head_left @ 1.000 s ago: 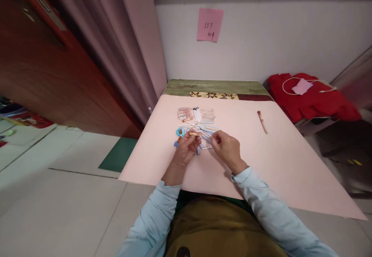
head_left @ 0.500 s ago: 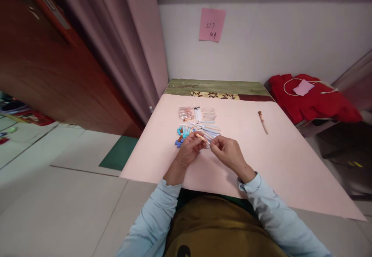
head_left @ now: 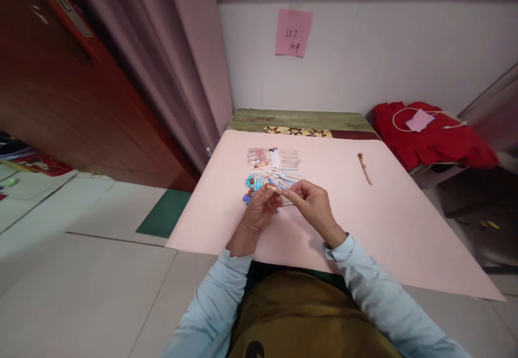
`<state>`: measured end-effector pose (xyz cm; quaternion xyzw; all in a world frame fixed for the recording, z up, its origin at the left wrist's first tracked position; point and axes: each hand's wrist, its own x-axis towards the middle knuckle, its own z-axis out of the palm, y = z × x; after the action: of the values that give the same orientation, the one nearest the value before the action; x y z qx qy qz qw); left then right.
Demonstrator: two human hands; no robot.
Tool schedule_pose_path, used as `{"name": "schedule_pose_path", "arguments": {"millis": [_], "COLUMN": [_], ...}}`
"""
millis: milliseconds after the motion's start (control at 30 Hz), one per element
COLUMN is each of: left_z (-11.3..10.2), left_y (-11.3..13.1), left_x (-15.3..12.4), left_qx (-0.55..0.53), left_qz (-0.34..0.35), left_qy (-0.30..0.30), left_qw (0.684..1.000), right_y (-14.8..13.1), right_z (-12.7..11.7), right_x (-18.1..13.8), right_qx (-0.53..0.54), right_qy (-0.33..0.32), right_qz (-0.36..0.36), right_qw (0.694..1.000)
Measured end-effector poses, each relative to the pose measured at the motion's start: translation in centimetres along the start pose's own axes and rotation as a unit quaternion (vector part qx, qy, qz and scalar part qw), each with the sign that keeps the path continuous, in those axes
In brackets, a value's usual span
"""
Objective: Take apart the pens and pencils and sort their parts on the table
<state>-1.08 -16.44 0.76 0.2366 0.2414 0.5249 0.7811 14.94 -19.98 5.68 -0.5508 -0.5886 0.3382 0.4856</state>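
Observation:
My left hand is closed on a small beige pen part, held low over the table. The fingertips of my right hand are pressed together against the near right end of that part; whether a second small piece is between them is hidden. Just beyond both hands lies a pile of pale blue and lilac pen barrels. Blue and brown toppers sit left of it. Farther back are clear printed tubes, black-tipped white refills and clear caps or tubes in rows.
A beige pen with a brown topper lies alone on the right side of the pink-covered table. Red cloth with a white cable is beyond the right edge. A curtain and a brown door stand at the left.
My right hand has moved left, its fingertips now meeting the beige part in my left hand, where a gap showed before. The view has shifted slightly.

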Motion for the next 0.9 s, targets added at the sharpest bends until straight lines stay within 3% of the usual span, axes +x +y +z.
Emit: {"name": "schedule_pose_path", "arguments": {"millis": [100,167,300,400,667,900], "left_z": [0.0,0.0,-0.1,-0.3,-0.5,-0.6], "left_y": [0.5,0.8,0.7,0.5,0.4,0.2], "left_x": [0.3,0.4,0.5,0.5,0.5,0.5], "left_qx": [-0.088,-0.109,-0.093,-0.09,-0.054,-0.03], "left_qz": [0.031,0.035,0.022,0.027,0.023,0.016], "left_qy": [0.083,0.109,0.096,0.087,0.066,0.061], "left_qw": [0.992,0.987,0.991,0.992,0.996,0.998], "right_y": [0.8,1.6,2.9,3.2,2.8,3.3], "right_z": [-0.4,-0.7,-0.9,-0.4,0.5,0.5], "right_x": [0.5,0.7,0.5,0.3,0.4,0.0], "right_qx": [-0.025,-0.107,-0.313,-0.39,-0.45,-0.475], "right_qy": [0.019,0.012,-0.04,-0.065,-0.141,-0.155], "right_qz": [-0.007,-0.021,-0.027,-0.019,-0.032,-0.037], "right_qw": [0.999,0.994,0.948,0.918,0.881,0.865]}}
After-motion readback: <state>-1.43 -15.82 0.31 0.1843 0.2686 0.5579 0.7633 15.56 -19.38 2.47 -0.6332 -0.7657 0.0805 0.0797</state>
